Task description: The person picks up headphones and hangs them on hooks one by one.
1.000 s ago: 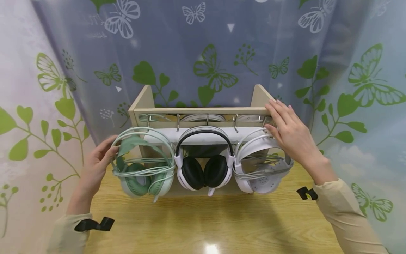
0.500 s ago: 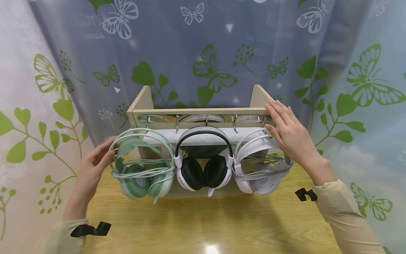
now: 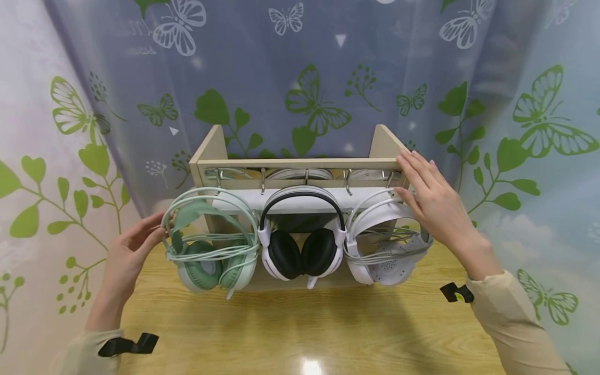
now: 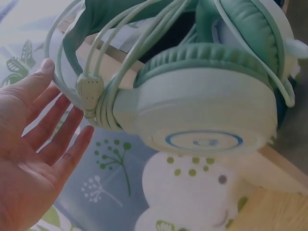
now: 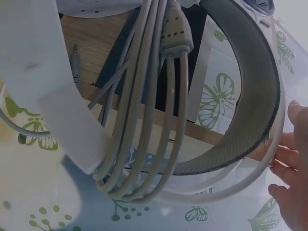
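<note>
A mint-green headset (image 3: 201, 265) hangs at the left of a wooden rack (image 3: 300, 164), its cord bundled round it. Beside its outer band is my left hand (image 3: 128, 260). In the left wrist view the fingers are loosely extended and the fingertips are at the band's edge, where I cannot tell contact. My right hand (image 3: 436, 200) rests with straight fingers on the rack's right end. Just below it hangs a white headset (image 3: 389, 260), its grey cord (image 5: 144, 96) bundled across it. Between the two hangs a white headset with black ear pads (image 3: 302, 255).
Metal hooks (image 3: 263, 182) line the rack's front bar above a white strip (image 3: 328, 198). The rack stands on a wood-grain table (image 3: 300, 323). A patterned curtain (image 3: 262, 62) hangs behind and at both sides. A cord plug (image 5: 75, 62) dangles behind the right headset.
My left hand has eased its fingers off the green headset's band and drawn slightly left and down. The right hand has shifted slightly to the right along the rack's end.
</note>
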A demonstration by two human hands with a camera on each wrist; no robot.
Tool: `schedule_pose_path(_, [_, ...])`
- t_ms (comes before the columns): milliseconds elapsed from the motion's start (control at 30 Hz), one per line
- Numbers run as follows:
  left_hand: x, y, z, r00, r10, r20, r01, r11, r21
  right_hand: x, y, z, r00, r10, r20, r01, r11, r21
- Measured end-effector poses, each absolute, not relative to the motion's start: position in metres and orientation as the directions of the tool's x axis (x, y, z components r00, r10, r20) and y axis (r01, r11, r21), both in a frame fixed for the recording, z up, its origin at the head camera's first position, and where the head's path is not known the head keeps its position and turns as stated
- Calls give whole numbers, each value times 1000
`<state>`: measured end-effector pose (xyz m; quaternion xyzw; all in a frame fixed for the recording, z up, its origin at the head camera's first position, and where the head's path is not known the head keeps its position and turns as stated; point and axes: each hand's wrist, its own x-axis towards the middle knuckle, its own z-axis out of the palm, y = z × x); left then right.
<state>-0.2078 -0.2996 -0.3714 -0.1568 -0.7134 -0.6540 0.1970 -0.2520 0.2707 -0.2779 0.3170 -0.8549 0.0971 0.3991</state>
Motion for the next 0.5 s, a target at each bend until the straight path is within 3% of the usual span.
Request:
schedule_pose_path(200, [-206,-305,-381,-861,-34,507,500,126,857,-243,277,-283,-472,-452,757,-652,757,46])
schedule_pose_path(500, [-201,-307,-395,-856,-71,512,469,309,828,-233,287,-300,-465,-430,773,-661,750,20])
